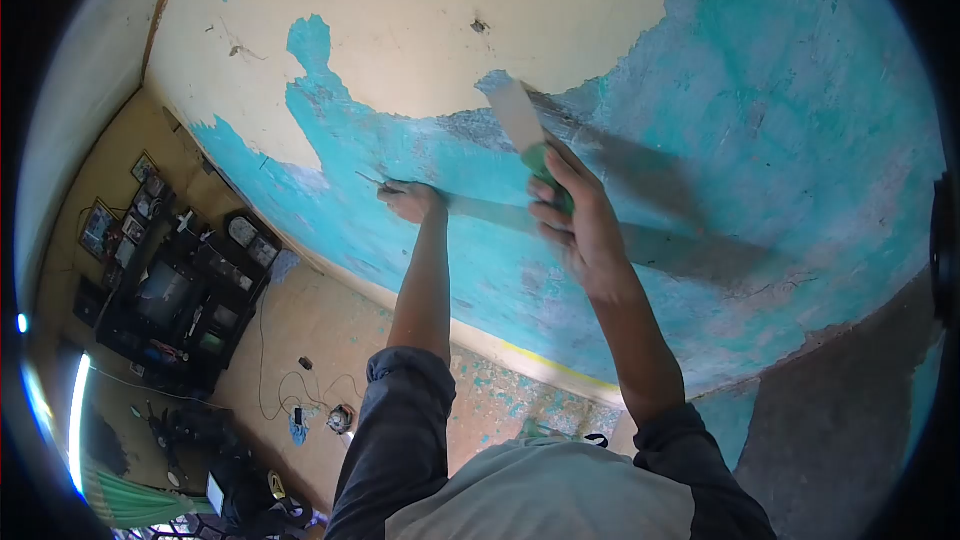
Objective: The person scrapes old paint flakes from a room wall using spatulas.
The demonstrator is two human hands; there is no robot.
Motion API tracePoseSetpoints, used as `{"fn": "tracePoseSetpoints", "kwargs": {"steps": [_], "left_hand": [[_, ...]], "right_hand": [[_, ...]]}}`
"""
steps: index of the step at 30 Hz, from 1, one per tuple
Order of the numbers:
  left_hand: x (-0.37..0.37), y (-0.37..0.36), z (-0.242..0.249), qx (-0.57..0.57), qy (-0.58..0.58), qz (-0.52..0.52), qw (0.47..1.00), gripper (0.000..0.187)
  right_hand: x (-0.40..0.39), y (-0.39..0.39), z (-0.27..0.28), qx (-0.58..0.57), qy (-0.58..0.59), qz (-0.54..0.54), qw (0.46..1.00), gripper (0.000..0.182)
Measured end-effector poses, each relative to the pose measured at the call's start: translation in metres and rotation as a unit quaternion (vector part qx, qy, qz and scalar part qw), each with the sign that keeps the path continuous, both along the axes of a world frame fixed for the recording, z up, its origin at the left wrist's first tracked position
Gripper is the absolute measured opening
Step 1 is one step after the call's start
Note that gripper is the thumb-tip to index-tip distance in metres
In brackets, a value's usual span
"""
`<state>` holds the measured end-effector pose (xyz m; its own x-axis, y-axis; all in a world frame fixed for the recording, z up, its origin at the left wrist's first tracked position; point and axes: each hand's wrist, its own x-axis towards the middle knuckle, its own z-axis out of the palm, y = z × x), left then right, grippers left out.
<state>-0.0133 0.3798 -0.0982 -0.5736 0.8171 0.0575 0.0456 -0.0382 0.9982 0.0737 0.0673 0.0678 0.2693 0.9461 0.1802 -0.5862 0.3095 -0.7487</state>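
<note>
My right hand (pixel 583 220) is wrapped round the green handle of a scraper (pixel 517 115). Its broad, motion-blurred blade points up the wall, with the tip at the ragged edge of the cream paint (pixel 420 30). Below that edge the wall shows a patchy turquoise layer (pixel 480 250). To the left, my left hand (pixel 408 202) is closed against the turquoise surface. A thin, dark, nail-like thing (pixel 368 178) sticks out by its fingertips; I cannot tell whether the fingers grip it.
Paint flakes (pixel 510 380) litter the floor along the wall's foot. Cables run over the floor at lower left, near a phone (pixel 298 416) and a small round device (pixel 340 418). A dark cabinet (pixel 180 290) with framed pictures stands at left, and a motorbike (pixel 215 450) is below it.
</note>
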Motion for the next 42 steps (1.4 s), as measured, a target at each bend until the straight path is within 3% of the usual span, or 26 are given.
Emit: {"fn": "tracePoseSetpoints", "kwargs": {"steps": [5,9,13,21,23,37,42], "left_hand": [[0.001,0.006,-0.004,-0.116,0.013,0.057,0.992,0.051],[0.003,0.008,-0.002,-0.116,0.0,0.065,0.991,0.051],[0.002,0.008,-0.009,-0.086,0.028,0.036,0.995,0.051],[0.002,0.014,-0.008,-0.089,0.056,0.043,0.994,0.05],[0.004,0.012,-0.007,-0.101,0.062,0.042,0.992,0.05],[0.0,-0.003,-0.003,0.072,0.063,0.022,0.995,0.049],[0.0,-0.007,-0.004,0.071,0.06,0.021,0.995,0.049]], "right_hand": [[-0.003,-0.012,-0.012,-0.009,0.016,-0.019,1.0,0.048],[0.004,-0.02,-0.015,-0.043,0.007,-0.035,0.998,0.049],[-0.002,0.005,0.007,0.008,0.014,0.002,1.0,0.049],[-0.02,-0.017,0.0,-0.05,0.02,-0.07,0.996,0.053],[-0.029,-0.012,0.004,-0.013,0.049,-0.058,0.997,0.052],[-0.016,-0.017,-0.011,-0.016,0.025,-0.057,0.998,0.051],[-0.022,-0.004,0.007,-0.029,0.032,-0.052,0.998,0.049]]}}
